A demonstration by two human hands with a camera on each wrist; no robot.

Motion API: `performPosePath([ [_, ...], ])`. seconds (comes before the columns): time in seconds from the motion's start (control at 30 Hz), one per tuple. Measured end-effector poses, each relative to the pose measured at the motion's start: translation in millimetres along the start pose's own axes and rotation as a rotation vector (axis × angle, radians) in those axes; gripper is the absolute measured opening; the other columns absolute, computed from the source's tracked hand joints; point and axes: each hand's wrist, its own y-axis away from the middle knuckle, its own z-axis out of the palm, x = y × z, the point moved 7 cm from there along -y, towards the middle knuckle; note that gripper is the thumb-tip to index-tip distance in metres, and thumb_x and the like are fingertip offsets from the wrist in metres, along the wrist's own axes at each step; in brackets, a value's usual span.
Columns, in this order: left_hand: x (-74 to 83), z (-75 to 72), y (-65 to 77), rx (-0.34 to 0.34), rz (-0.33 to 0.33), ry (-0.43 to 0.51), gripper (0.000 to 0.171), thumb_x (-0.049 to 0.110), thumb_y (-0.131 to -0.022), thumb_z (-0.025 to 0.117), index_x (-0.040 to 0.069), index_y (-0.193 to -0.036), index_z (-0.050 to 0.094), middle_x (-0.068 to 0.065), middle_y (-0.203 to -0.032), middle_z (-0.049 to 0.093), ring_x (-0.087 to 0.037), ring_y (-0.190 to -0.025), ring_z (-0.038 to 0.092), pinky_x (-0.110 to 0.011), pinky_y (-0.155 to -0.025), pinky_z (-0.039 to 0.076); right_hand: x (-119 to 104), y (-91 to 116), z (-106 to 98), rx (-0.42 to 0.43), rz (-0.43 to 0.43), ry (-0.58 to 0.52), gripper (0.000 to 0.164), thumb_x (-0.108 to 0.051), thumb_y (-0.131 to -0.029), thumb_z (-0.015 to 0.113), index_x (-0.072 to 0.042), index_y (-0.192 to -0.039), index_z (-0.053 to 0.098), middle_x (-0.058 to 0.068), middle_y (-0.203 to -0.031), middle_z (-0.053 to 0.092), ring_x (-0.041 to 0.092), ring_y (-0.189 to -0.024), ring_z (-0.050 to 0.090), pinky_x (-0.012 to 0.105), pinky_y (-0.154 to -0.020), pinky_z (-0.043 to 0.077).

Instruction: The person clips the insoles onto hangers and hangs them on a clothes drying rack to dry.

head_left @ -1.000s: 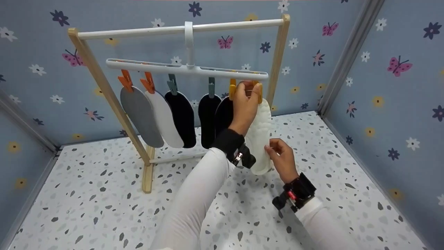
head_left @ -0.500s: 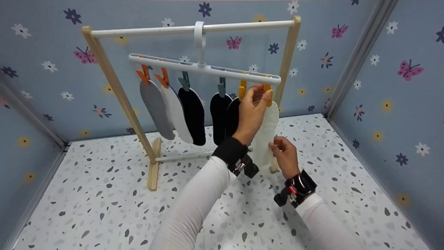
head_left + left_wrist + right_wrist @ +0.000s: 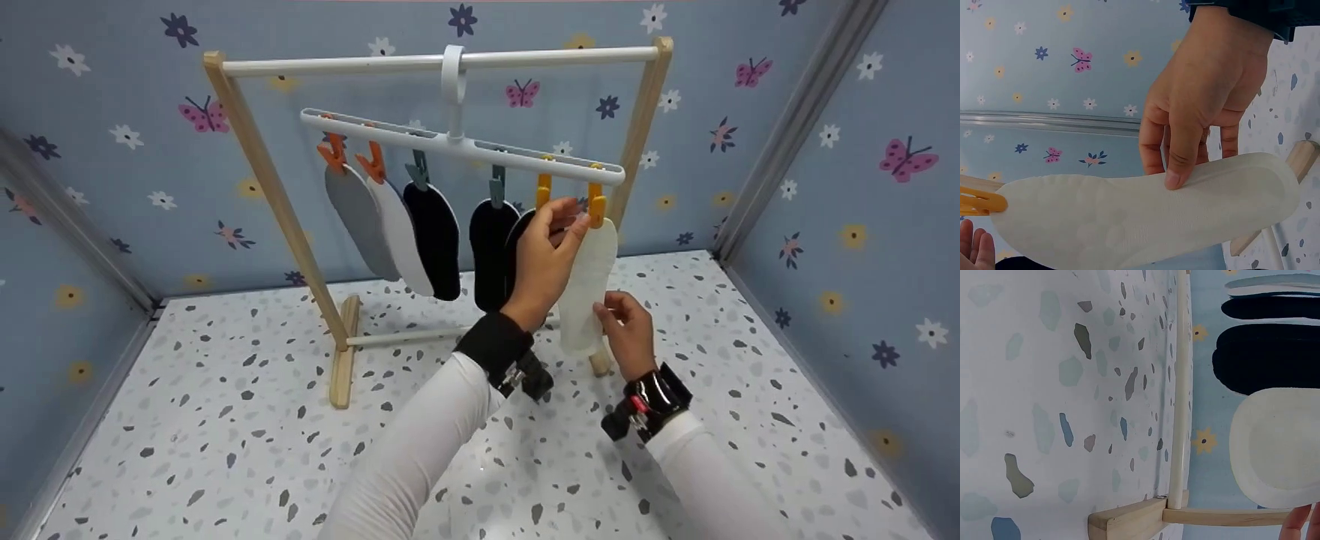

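A cream insole (image 3: 589,289) hangs from the outer right yellow clip (image 3: 596,206) on a white hanger (image 3: 420,139). My left hand (image 3: 546,255) is just beside that clip, thumb and fingers parted with nothing seen between them. In the left wrist view its fingertips (image 3: 977,247) appear below the yellow clip, apart from it. My right hand (image 3: 630,334) pinches the insole's lower right edge; the left wrist view shows the thumb on one face and fingers behind. Fingers at the insole's edge (image 3: 1300,523) enter the right wrist view's corner.
A grey insole (image 3: 360,221), a white insole (image 3: 405,240) and black insoles (image 3: 491,251) hang from orange, grey-green and yellow clips. The hanger hooks over a wooden rack's white top rail (image 3: 337,66). Speckled floor (image 3: 247,450) lies below; flowered walls (image 3: 825,180) surround it.
My left hand has come off the outer yellow clip, slightly down and left. The hanger has swivelled and tilted, its right end lower. My right hand keeps hold of the cream insole's edge.
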Motion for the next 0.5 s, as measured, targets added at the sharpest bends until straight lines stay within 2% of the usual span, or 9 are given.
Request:
performPosePath([
  [0.1, -2.5, -4.9, 5.9, -0.003, 0.017, -0.010, 0.034, 0.021, -0.095, 0.057, 0.003, -0.125, 0.054, -0.012, -0.119, 0.058, -0.015, -0.108, 0.057, -0.019, -0.092, 0.045, 13.0, -7.7, -0.3, 0.007, 0.001, 0.013, 0.023, -0.013, -0.093, 0.060, 0.002, -0.110, 0.062, 0.017, -0.106, 0.063, 0.019, -0.085, 0.056, 0.028, -0.066, 0.051],
  [0.27, -11.2, -17.3, 18.1, 0.000, 0.010, -0.009, 0.034, 0.020, -0.095, 0.058, 0.001, -0.123, 0.055, -0.011, -0.117, 0.060, -0.014, -0.105, 0.058, -0.021, -0.090, 0.046, 19.3, -12.5, -4.4, 0.043, 0.002, 0.046, 0.025, -0.019, -0.093, 0.061, 0.001, -0.108, 0.062, 0.016, -0.105, 0.063, 0.018, -0.087, 0.055, 0.021, -0.067, 0.047],
  [0.5, -33.0, -50.0, 46.0, -0.014, -0.042, -0.027, 0.037, 0.020, -0.095, 0.057, -0.001, -0.125, 0.053, -0.013, -0.118, 0.059, -0.017, -0.106, 0.057, -0.027, -0.092, 0.046, 22.8, -13.9, -9.0, 0.077, -0.012, 0.057, 0.021, -0.014, -0.092, 0.061, 0.003, -0.106, 0.062, 0.017, -0.103, 0.063, 0.017, -0.088, 0.055, 0.020, -0.071, 0.045],
])
